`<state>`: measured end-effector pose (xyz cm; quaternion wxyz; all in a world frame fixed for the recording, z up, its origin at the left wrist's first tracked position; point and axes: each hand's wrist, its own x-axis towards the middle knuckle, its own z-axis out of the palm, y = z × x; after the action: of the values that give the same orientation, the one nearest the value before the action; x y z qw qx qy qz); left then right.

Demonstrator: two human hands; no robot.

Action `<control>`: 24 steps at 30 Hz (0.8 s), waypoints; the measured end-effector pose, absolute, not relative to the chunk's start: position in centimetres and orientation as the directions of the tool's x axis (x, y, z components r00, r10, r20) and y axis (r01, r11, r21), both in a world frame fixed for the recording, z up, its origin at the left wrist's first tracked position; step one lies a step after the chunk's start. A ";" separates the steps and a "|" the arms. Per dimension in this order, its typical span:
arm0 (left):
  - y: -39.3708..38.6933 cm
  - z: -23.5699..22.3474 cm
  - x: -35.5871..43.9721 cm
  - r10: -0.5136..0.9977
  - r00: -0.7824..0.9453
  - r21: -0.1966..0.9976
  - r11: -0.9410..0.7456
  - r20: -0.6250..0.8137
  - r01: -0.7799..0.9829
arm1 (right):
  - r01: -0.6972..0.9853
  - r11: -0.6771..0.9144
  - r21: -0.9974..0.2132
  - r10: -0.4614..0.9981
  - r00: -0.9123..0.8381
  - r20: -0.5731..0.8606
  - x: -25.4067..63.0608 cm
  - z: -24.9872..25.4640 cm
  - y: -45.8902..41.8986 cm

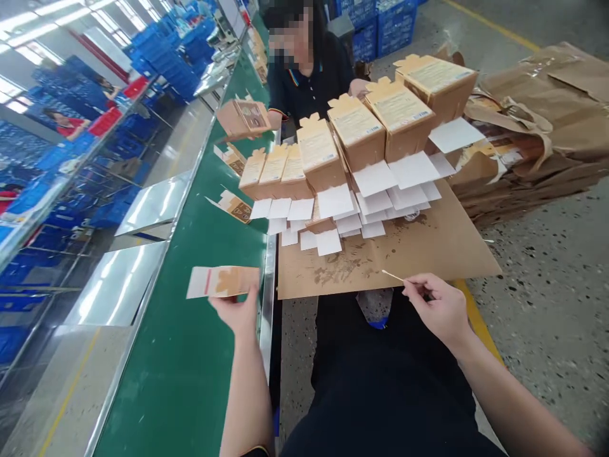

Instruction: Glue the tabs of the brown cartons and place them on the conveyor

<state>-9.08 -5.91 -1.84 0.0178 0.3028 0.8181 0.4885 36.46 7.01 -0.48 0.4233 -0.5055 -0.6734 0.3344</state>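
My left hand (pixel 238 311) is closed on a small paper carton (pixel 233 280), held over the green conveyor belt (pixel 162 368). The carton shows white and tan panels, a pink stripe and a scalloped tan flap. In my right hand (pixel 440 308), a cotton swab (pixel 394 276) is pinched between thumb and fingers, its white tip pointing left. Beneath the swab lies the front edge of a brown cardboard sheet (pixel 442 247), marked with dark smudges. Rows of tan cartons (pixel 316 149) with open white flaps stand piled on that sheet.
Across the pile, a co-worker (pixel 311 82) in a dark shirt holds a tan carton (pixel 245 117) over the belt. Two open cartons (pixel 235 206) rest on the belt. Brown wrapping paper (pixel 547 127) covers a stack at right. Blue crates (pixel 394 25) stand behind.
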 end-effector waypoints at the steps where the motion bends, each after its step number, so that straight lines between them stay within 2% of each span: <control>1: -6.6 -1.5 -11.3 0.425 -0.855 0.827 0.332 0.298 0.454 | 0.402 0.261 -0.878 0.965 -0.122 0.231 36.7 -0.6 7.3; 3: -7.4 -1.1 -14.6 0.266 -0.917 0.860 0.344 0.296 0.378 | 0.400 0.254 -0.881 0.967 -0.122 0.224 36.7 -0.6 8.0; 7: -7.2 -1.1 -16.0 0.260 -0.958 0.883 0.414 0.118 0.221 | 0.387 0.213 -0.897 0.977 -0.084 0.196 36.6 -0.3 9.4; 9: -7.6 -0.9 -15.1 0.239 -0.966 0.888 0.416 0.103 0.197 | 0.388 0.177 -0.905 0.983 -0.032 0.179 37.2 -0.1 9.8; 11: -8.5 0.0 -13.9 0.150 -0.963 0.854 0.447 0.223 0.268 | 0.393 0.144 -0.908 0.985 0.033 0.171 38.5 -0.1 10.1; 14: -9.0 3.4 -12.4 0.056 -0.832 0.690 0.529 0.553 0.494 | 0.387 0.106 -0.916 0.977 0.133 0.169 40.6 -0.2 10.3; 16: -6.8 7.2 -12.4 0.103 -0.707 0.581 0.493 0.700 0.647 | 0.384 0.086 -0.919 0.970 0.177 0.165 41.4 -0.1 10.6; 20: 6.1 16.4 -14.7 0.247 -0.557 0.528 0.178 0.793 0.830 | 0.399 0.098 -0.912 0.965 0.187 0.186 41.4 0.5 11.2; 22: 14.8 20.0 -15.9 0.449 -0.497 0.489 0.144 0.743 0.860 | 0.408 0.123 -0.904 0.960 0.182 0.213 41.1 0.9 11.1; 24: 22.4 21.9 -16.2 0.706 -0.400 0.426 0.153 0.584 0.892 | 0.420 0.147 -0.895 0.954 0.179 0.241 40.9 1.3 10.7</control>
<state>-16.19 22.41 21.92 -0.1246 0.5334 0.7489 0.3729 40.87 10.74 1.33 0.4879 -0.5929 -0.5794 0.2735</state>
